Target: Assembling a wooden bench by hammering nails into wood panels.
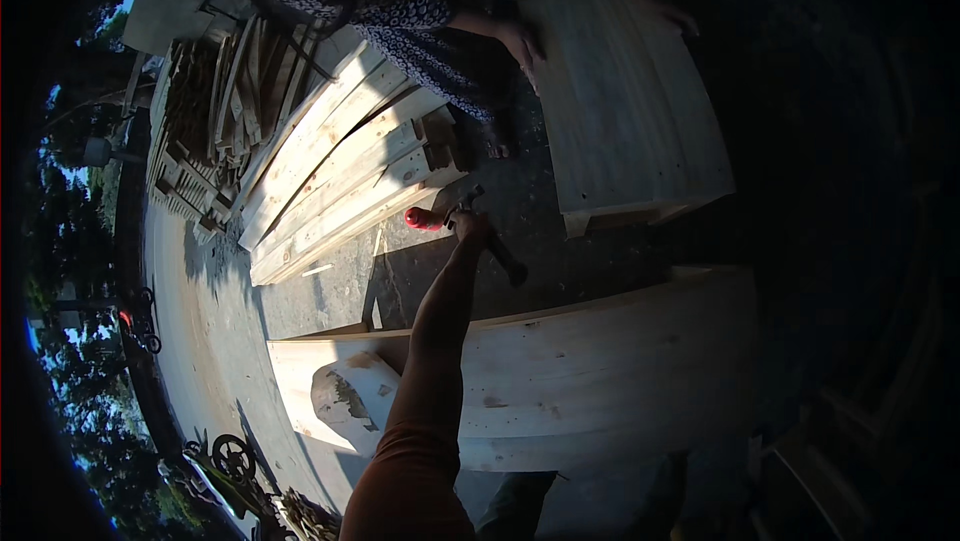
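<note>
My left arm reaches forward over a long pale wooden panel (600, 371). At its end, my left hand (474, 229) is closed round a dark hammer (505, 259). The hammer's head points away from me, and its handle slants down to the right. A red rounded object (424, 219) shows just left of the hammer head; its kind is unclear, and I cannot tell if it touches the hand. Below and behind the hammer lies dark, shaded floor. My right hand is out of the picture.
Across from me, another person in a patterned garment rests a hand (520, 44) by a pale wooden box (640, 111). Stacked boards (345, 161) lie at the left. A brown sheet-like piece (345, 401) sits on the near panel's left end. Motorbikes (225, 471) stand farther left.
</note>
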